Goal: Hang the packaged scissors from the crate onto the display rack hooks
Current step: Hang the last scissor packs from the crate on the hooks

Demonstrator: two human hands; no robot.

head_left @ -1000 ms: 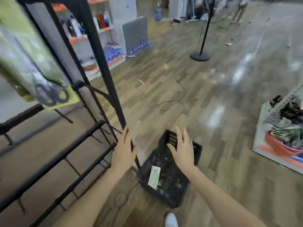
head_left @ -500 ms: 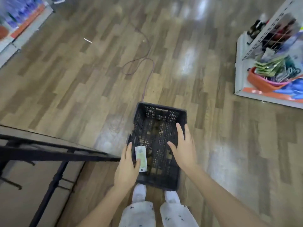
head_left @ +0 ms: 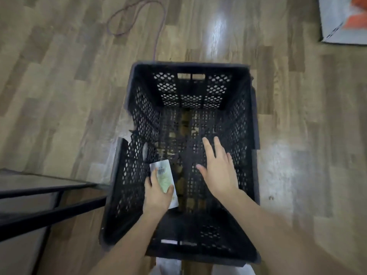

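A black perforated crate [head_left: 246, 120] stands on the wooden floor right below me. One scissors package [head_left: 164, 175], pale green and white with a barcode, leans against the crate's left inner wall. My left hand [head_left: 157, 192] is inside the crate and grips that package, fingers behind it and thumb across its front. My right hand [head_left: 218, 167] hovers over the crate's middle with fingers spread and straight, holding nothing. Only the black bottom bars of the display rack [head_left: 45, 201] show at the left edge. Its hooks are out of view.
A thin cord [head_left: 137, 18] loops on the floor beyond the crate. The corner of a white display base [head_left: 333, 32] with something orange sits at the top right. My trouser legs [head_left: 168, 267] show below the crate.
My head has tilted down and closer over the crate. Both hands went down into it; the left hand closed on the package, the right moved over the crate's middle.
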